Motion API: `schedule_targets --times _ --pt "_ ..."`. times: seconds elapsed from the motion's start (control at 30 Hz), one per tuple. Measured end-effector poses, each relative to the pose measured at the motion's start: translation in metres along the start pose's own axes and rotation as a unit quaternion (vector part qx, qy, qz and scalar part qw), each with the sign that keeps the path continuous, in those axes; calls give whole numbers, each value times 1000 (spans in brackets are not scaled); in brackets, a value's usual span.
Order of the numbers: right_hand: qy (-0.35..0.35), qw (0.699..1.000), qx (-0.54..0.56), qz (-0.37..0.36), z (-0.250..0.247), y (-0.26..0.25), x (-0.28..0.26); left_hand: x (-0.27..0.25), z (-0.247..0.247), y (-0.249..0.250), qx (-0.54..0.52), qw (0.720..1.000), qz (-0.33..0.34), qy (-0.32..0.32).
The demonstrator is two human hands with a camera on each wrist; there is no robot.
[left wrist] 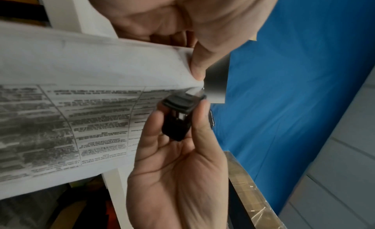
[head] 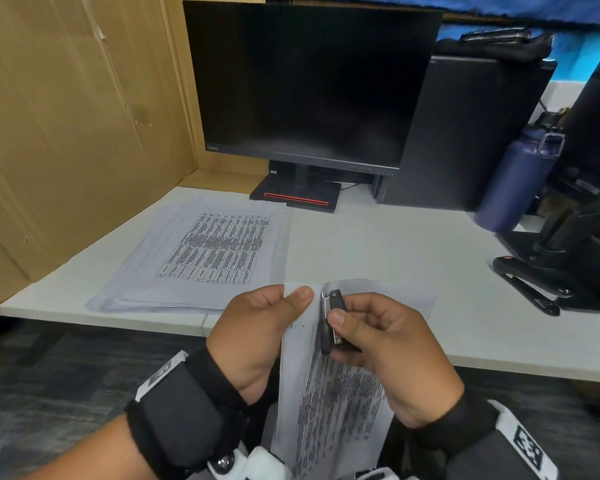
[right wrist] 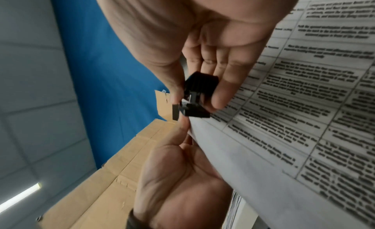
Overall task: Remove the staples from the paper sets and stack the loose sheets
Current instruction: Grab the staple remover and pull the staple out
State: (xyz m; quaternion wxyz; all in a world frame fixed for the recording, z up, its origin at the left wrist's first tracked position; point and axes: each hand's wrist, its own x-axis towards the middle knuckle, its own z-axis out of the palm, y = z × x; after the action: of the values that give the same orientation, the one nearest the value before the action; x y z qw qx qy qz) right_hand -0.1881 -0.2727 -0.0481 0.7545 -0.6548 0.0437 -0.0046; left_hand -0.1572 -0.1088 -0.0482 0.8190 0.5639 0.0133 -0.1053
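I hold a stapled paper set (head: 333, 393) upright in front of the desk edge, its printed tables facing me. My left hand (head: 299, 296) pinches its top corner between thumb and fingers. My right hand (head: 343, 315) grips a small black staple remover (head: 336, 300) and holds its metal jaws against that same corner. In the left wrist view the staple remover (left wrist: 178, 117) meets the paper set (left wrist: 81, 104) just below my left thumb. The right wrist view shows the staple remover (right wrist: 199, 96) at the sheet's corner. A stack of loose sheets (head: 205, 254) lies on the desk to the left.
The white desk (head: 378, 244) carries a dark monitor (head: 309, 88) on its stand at the back, a black computer tower (head: 465, 133), a blue bottle (head: 520, 181) and a black desk tool (head: 534, 289) on the right. A cardboard wall (head: 66, 133) closes off the left side.
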Motion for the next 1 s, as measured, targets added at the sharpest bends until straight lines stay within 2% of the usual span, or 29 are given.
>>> schedule_targets --times 0.1,0.17,0.23,0.33,0.37,0.43,0.53,0.6,0.7,0.77,0.83,0.9,1.0 --pt "-61 996 -47 39 -14 -6 10 2 -4 -7 6 1000 -11 8" --pt "-84 989 -114 35 -28 -14 17 4 -6 -10 6 1000 -16 15" --pt "-71 984 -165 15 -45 -25 24 9 -9 -9 4 999 -14 34" --pt "11 974 -226 -19 -83 -35 37 13 -15 -3 -22 998 -25 49" --pt "54 958 -278 -35 -98 -33 41 14 -16 -1 -35 998 -33 49" --pt "139 901 -410 -36 -130 -24 48 13 -16 2 -54 996 -48 45" --pt "184 823 -536 31 -163 -10 47 11 -14 4 -68 995 -63 31" --pt "186 806 -558 62 -175 -6 47 9 -13 5 -69 995 -61 24" --pt "205 789 -577 56 -178 -4 51 7 -12 4 -71 996 -50 21" --pt "222 770 -599 -2 -163 -10 49 6 -11 4 -71 996 -42 22" --pt "214 779 -576 -124 -134 -22 40 6 -9 3 -66 997 -35 19" --pt "154 801 -523 -248 -96 -35 25 4 -6 2 -49 998 -24 8" --pt "3 808 -492 -325 -40 -41 -2 0 -1 -1 -30 999 -9 -20"
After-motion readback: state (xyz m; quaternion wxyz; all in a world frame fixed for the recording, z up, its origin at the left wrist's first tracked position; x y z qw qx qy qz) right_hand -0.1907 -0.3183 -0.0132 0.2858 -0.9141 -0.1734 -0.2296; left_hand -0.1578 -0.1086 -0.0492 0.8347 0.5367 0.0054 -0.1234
